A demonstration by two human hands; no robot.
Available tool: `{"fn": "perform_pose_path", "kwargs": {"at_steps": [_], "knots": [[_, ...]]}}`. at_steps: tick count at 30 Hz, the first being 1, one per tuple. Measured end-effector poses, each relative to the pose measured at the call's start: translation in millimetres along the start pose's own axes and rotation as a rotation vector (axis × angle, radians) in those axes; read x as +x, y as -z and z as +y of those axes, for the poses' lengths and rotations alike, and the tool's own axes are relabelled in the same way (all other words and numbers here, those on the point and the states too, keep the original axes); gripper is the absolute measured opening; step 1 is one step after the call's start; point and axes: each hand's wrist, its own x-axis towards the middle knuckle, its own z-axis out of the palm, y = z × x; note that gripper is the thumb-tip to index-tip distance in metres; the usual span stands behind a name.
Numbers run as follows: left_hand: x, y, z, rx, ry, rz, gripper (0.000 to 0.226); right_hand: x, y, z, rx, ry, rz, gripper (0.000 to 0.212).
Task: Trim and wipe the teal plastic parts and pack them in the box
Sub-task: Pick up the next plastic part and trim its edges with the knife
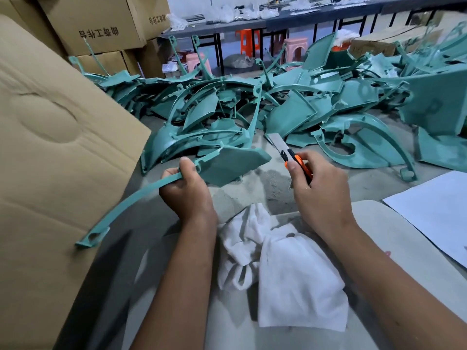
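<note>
floor [265, 188]: grey concrete, dusty
teal pile [252, 109]: big heap of teal plastic parts lying on floor, spread L to R across mid-room
box [50, 147]: large cardboard box w/ open flap, stands on floor at left, just beside pile
stools [294, 50]: pink + orange plastic, on floor behind pile
rear cartons [96, 24]: stacked far left
</note>
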Motion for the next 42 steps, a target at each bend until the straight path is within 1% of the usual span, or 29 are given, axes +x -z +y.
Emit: {"fn": "perform_pose_path", "kwargs": {"at_steps": [2,4,7,10,11,12,14,16,18,21,23,25,27,29,31,32,34,37,40,42], "knots": [[-1,-2,-1,-0.003,0.049,0.006,0.027,-2,0,-4,0.05,0.048,-0.021,0.018],[-2,-2,-2,0.007,0.053,0.011,0.023,-4,-2,-6,0.042,0.066,-0.049,0.019],[-2,-2,-3,0.0,0.084,0.015,0.021,-1,-3,0,-0.056,0.006,-0.088,0.02],[1,-3,-3,-0.015,0.139,0.057,0.02,1,-1,10,-0.273,-0.067,-0.221,0.02],[2,-4,-3,-0.025,0.152,0.066,0.02,1,-1,12,-0.31,-0.085,-0.224,0.021],[3,-4,-3,-0.029,0.159,0.067,0.02,1,-1,12,-0.3,-0.091,-0.184,0.022],[2,-3,-3,-0.012,0.157,0.062,0.02,1,1,9,-0.189,-0.053,-0.045,0.021],[1,-3,-3,0.009,0.14,0.059,0.021,1,2,3,-0.043,0.031,0.029,0.022],[0,-3,-3,0.011,0.128,0.061,0.022,-2,0,-2,0.005,0.097,0.008,0.023],[-2,-3,-3,0.022,0.107,0.051,0.022,-3,-4,-2,0.016,0.079,-0.039,0.024],[-6,-4,-2,0.031,0.058,0.03,0.023,0,-2,4,-0.046,0.042,-0.039,0.023],[-10,-4,-2,0.025,0.022,0.02,0.023,3,0,12,-0.16,-0.021,-0.122,0.02],[-9,-2,-2,-0.013,0.05,0.003,0.02,3,0,18,-0.239,-0.081,-0.186,0.02],[-6,1,-1,-0.12,0.107,-0.105,0.018,2,-3,18,-0.246,-0.071,-0.114,0.021],[-2,3,-1,-0.2,0.128,-0.292,0.017,2,-3,14,-0.189,-0.025,-0.014,0.024],[-1,3,0,-0.232,0.128,-0.397,0.018,2,-2,12,-0.154,0.0,0.008,0.024],[-2,5,3,-0.304,0.124,-0.593,0.024,1,-1,10,-0.074,0.032,-0.004,0.024],[-7,6,7,-0.425,0.094,-0.824,0.029,2,2,11,0.037,0.055,-0.026,0.024],[-14,6,13,-0.53,0.112,-0.995,0.031,7,7,15,0.073,0.128,-0.018,0.023],[-18,6,16,-0.549,0.127,-1.076,0.03,10,11,20,0.082,0.182,-0.028,0.019]]}}
